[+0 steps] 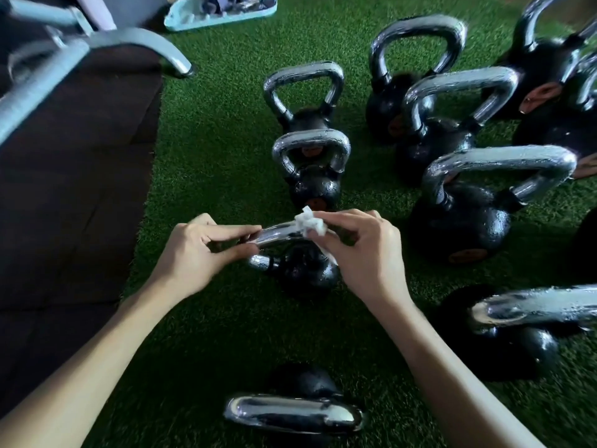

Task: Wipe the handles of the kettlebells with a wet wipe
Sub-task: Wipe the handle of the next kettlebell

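A small black kettlebell (303,270) with a chrome handle (277,232) stands on the green turf in the middle. My left hand (197,250) pinches the left end of that handle between thumb and fingers. My right hand (361,250) grips a crumpled white wet wipe (308,221) wrapped over the right part of the same handle. Several more black kettlebells with chrome handles stand around, one nearest me (294,412), one behind (311,166), a larger one to the right (478,202).
A dark rubber mat (74,189) covers the floor on the left, with a grey metal frame (97,43) over it. A pale blue tray (219,11) of items lies at the back. Green turf (219,140) shows between the mat and the kettlebells.
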Demonstrator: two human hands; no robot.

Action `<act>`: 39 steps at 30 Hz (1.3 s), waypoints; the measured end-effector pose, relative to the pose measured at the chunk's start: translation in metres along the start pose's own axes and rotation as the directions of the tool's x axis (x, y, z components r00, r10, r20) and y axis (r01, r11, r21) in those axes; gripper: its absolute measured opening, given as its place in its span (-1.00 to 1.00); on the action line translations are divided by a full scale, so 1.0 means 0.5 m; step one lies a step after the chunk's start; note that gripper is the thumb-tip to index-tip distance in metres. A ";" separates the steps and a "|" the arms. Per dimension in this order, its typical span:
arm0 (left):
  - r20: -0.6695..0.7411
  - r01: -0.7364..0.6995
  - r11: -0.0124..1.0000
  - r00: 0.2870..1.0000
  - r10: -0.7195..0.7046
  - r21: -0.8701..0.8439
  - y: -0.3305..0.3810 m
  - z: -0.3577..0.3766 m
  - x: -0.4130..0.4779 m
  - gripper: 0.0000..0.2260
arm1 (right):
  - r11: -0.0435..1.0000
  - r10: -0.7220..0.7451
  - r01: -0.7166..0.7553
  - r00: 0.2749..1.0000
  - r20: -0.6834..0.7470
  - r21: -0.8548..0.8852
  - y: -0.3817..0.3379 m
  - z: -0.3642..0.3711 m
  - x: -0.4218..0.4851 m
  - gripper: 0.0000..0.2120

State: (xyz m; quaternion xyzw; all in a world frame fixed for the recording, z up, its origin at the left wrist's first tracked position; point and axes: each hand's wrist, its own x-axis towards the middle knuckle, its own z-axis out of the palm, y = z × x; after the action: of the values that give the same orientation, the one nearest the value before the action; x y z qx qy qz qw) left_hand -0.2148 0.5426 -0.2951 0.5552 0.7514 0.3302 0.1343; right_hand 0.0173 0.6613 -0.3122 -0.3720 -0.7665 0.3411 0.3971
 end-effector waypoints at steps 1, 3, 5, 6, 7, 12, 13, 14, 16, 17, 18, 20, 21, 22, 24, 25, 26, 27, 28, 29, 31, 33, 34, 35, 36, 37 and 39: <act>0.001 -0.010 1.000 1.000 0.010 0.010 0.005 0.002 0.002 -0.67 | 0.996 0.078 -0.077 0.997 -0.015 0.050 0.017 -0.003 -0.011 -0.79; 0.008 -0.018 1.000 1.000 0.018 0.016 0.010 0.003 0.007 -0.66 | 0.944 0.241 -0.233 0.970 -0.007 0.233 0.042 -0.006 -0.030 -0.78; 0.017 -0.020 1.000 1.000 0.019 0.018 0.006 0.000 0.009 -0.66 | 0.892 0.308 -0.297 0.951 0.024 0.341 0.043 -0.004 -0.039 -0.77; 0.019 -0.021 1.000 1.000 0.021 0.016 0.001 -0.002 0.010 -0.66 | 0.892 0.302 -0.291 0.953 0.025 0.347 0.041 -0.001 -0.038 -0.77; 0.023 -0.024 1.000 0.999 0.023 0.020 -0.004 -0.003 0.011 -0.66 | 0.897 0.291 -0.283 0.956 0.028 0.339 0.039 0.003 -0.035 -0.78; 0.010 -0.009 1.000 1.000 0.009 -0.006 -0.014 -0.005 0.004 -0.67 | 0.844 0.365 -0.356 0.929 0.055 0.402 0.056 0.026 -0.042 -0.77; 0.004 -0.011 1.000 1.000 0.011 0.003 -0.013 -0.004 0.005 -0.67 | 0.831 0.395 -0.386 0.916 0.065 0.401 0.060 0.029 -0.050 -0.77; -0.002 -0.017 1.000 1.000 0.017 0.012 -0.012 -0.003 0.006 -0.67 | 0.823 0.423 -0.418 0.903 0.076 0.384 0.065 0.031 -0.058 -0.78; -0.005 -0.024 1.000 1.000 0.024 0.015 -0.009 0.001 0.009 -0.67 | 0.832 0.449 -0.448 0.890 0.078 0.325 0.073 0.030 -0.065 -0.78; -0.004 -0.029 0.999 1.000 0.029 0.020 -0.005 0.004 0.012 -0.68 | 0.858 0.440 -0.440 0.896 0.064 0.264 0.076 0.026 -0.064 -0.79; -0.004 -0.035 0.999 0.999 0.035 0.027 -0.001 0.007 0.014 -0.68 | 0.887 0.419 -0.419 0.907 0.042 0.196 0.075 0.016 -0.059 -0.79; 0.002 -0.063 0.997 0.998 0.063 0.033 0.015 0.015 0.021 -0.68 | 0.899 0.410 -0.408 0.912 0.021 0.159 0.072 -0.013 -0.043 -0.82; 0.005 -0.089 0.995 0.996 0.089 0.048 0.025 0.020 0.025 -0.68 | 0.877 0.424 -0.419 0.905 0.031 0.237 0.064 -0.030 -0.036 -0.86; 0.009 -0.118 0.990 0.993 0.118 0.075 0.036 0.025 0.031 -0.67 | 0.830 0.439 -0.425 0.897 0.050 0.362 0.054 -0.048 -0.029 -0.90; 0.028 -0.175 0.973 0.985 0.173 0.154 0.059 0.037 0.041 -0.65 | 0.714 0.454 -0.431 0.885 0.103 0.552 0.025 -0.077 -0.014 -0.91; 0.041 -0.196 0.965 0.981 0.192 0.176 0.068 0.044 0.045 -0.64 | 0.669 0.468 -0.453 0.873 0.139 0.589 0.013 -0.088 -0.008 -0.89; 0.049 -0.205 0.963 0.979 0.200 0.177 0.078 0.049 0.048 -0.64 | 0.637 0.482 -0.478 0.859 0.171 0.605 0.004 -0.096 -0.002 -0.88; 0.048 -0.210 0.966 0.978 0.205 0.150 0.090 0.051 0.049 -0.64 | 0.616 0.496 -0.502 0.846 0.197 0.607 -0.007 -0.103 0.005 -0.88; 0.033 -0.218 0.972 0.976 0.216 0.090 0.104 0.051 0.050 -0.61 | 0.605 0.506 -0.522 0.835 0.215 0.602 -0.014 -0.107 0.010 -0.87; 0.010 -0.234 0.972 0.972 0.234 0.012 0.121 0.051 0.050 -0.56 | 0.600 0.510 -0.537 0.828 0.233 0.594 -0.019 -0.109 0.015 -0.85; -0.034 -0.271 0.958 0.963 0.269 -0.099 0.152 0.054 0.053 -0.43 | 0.584 0.503 -0.564 0.816 0.285 0.584 -0.032 -0.108 0.022 -0.82; -0.054 -0.304 0.946 0.953 0.299 -0.115 0.176 0.059 0.058 -0.40 | 0.574 0.485 -0.580 0.810 0.330 0.578 -0.046 -0.101 0.027 -0.82; -0.064 -0.318 0.943 0.948 0.313 -0.102 0.181 0.060 0.062 -0.42 | 0.576 0.476 -0.586 0.807 0.349 0.570 -0.054 -0.097 0.030 -0.81; -0.071 -0.327 0.941 0.944 0.321 -0.088 0.181 0.059 0.065 -0.45 | 0.580 0.469 -0.595 0.802 0.369 0.557 -0.063 -0.095 0.035 -0.79; -0.073 -0.321 0.943 0.946 0.316 -0.083 0.179 0.055 0.066 -0.49 | 0.590 0.461 -0.604 0.797 0.390 0.536 -0.068 -0.093 0.039 -0.77; -0.078 -0.304 0.949 0.952 0.297 -0.089 0.175 0.050 0.066 -0.51 | 0.608 0.456 -0.610 0.792 0.405 0.508 -0.069 -0.090 0.045 -0.74; -0.089 -0.268 0.957 0.962 0.259 -0.112 0.172 0.042 0.062 -0.57 | 0.680 0.434 -0.606 0.786 0.441 0.413 -0.073 -0.088 0.057 -0.66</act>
State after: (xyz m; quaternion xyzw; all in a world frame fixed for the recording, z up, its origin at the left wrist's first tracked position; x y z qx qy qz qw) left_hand -0.1498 0.5928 -0.2501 0.6287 0.6533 0.4109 0.0953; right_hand 0.0328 0.6776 -0.2522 -0.3933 -0.5520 0.6933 0.2449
